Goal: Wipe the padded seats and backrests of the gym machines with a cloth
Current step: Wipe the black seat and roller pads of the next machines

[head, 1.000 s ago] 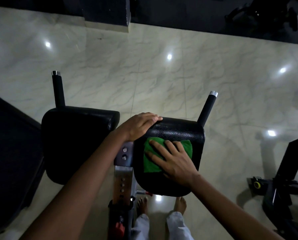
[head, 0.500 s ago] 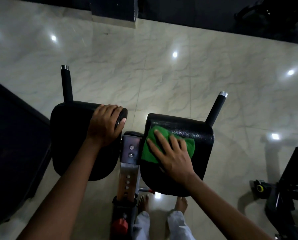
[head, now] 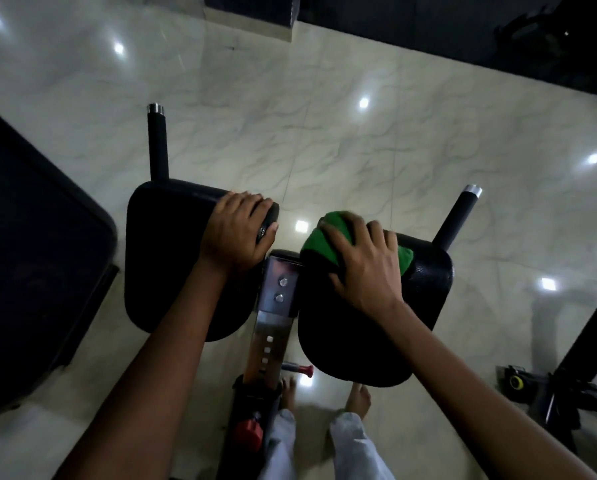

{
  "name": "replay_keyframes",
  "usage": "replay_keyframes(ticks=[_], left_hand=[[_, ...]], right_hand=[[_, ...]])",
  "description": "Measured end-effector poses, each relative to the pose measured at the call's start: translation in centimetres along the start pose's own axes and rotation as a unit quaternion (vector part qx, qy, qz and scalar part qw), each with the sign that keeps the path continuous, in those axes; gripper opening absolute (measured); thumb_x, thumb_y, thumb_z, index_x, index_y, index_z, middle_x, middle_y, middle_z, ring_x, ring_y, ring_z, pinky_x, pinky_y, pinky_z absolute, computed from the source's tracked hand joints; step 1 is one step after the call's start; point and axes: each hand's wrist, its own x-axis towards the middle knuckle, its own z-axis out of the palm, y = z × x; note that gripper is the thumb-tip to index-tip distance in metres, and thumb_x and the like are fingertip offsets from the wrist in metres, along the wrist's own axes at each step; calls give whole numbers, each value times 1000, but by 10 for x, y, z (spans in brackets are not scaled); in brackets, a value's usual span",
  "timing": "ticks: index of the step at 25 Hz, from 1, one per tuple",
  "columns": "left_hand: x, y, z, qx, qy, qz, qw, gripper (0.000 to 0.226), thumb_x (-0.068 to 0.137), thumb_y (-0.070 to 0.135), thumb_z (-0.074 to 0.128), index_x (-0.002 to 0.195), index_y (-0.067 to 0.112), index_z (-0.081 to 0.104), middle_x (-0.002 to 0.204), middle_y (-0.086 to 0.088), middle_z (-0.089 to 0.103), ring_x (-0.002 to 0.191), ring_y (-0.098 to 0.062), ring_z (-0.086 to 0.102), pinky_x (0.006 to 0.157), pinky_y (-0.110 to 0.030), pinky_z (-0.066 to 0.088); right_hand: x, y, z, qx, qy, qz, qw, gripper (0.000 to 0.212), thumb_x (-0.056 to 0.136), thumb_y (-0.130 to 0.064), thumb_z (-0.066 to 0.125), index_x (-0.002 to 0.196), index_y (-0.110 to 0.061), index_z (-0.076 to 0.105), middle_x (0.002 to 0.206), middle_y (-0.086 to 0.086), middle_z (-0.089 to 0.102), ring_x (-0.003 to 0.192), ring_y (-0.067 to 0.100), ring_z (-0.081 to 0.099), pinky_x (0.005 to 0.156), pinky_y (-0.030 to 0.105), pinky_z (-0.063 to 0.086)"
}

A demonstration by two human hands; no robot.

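Glossy marble floor (head: pixel 376 161) carries the gym machine (head: pixel 272 306).

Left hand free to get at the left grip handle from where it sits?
Probably yes. The left hand grips the left pad's inner edge; the left handle stands unobstructed beyond its far corner.

One head-worn view, looking steeply down from above.

We look almost straight down past our forearms at the two black pads (head: pixel 186 258) of a gym machine, which sit close beneath the lens in mid-frame, with our bare feet (head: pixel 357 398) at the bottom edge. The wide angle bends the marble floor (head: pixel 359 150) outward toward the top edge, where a dark wall base runs, and other equipment (head: pixel 567 375) shows at the right edge.
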Motion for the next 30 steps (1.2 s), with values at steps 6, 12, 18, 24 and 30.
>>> replay_keyframes(ticks=[6,12,18,24,30], left_hand=[[-1,-1,-2,3,-20,-2,1000,46,90,38,41,116,6,60,113,-14,62,102,-33,57,99,-43,36],[-3,-1,-1,-2,-2,2,1000,44,91,37,42,117,6,60,113,-13,63,105,-32,57,99,-41,33],[-2,-2,-2,-4,-15,-1,1000,45,91,38,40,117,6,59,114,-13,62,105,-33,56,99,-43,35],[-2,-2,-1,1,-6,0,1000,45,90,37,41,117,6,60,113,-15,62,104,-33,57,99,-44,37],[-3,0,0,3,-17,-3,1000,45,91,37,40,118,6,58,114,-14,61,104,-33,56,100,-44,35]], right_hand=[[-54,6,15,-72,-15,-293,953,78,61,-42,70,131,-26,41,141,10,36,104,34,42,81,42,37],[46,11,-12,82,-86,129,985,48,76,-36,59,122,-23,53,121,9,53,106,35,48,85,42,39],[-52,-4,13,-54,-22,-157,986,77,60,-41,68,131,-25,44,142,13,36,106,37,44,81,45,39],[-60,3,20,-84,-2,-309,947,52,77,-35,40,128,-26,44,140,10,34,104,34,45,81,41,31],[-71,-16,28,-82,32,-214,973,53,80,-34,42,132,-24,42,144,11,31,105,35,42,81,42,35]])
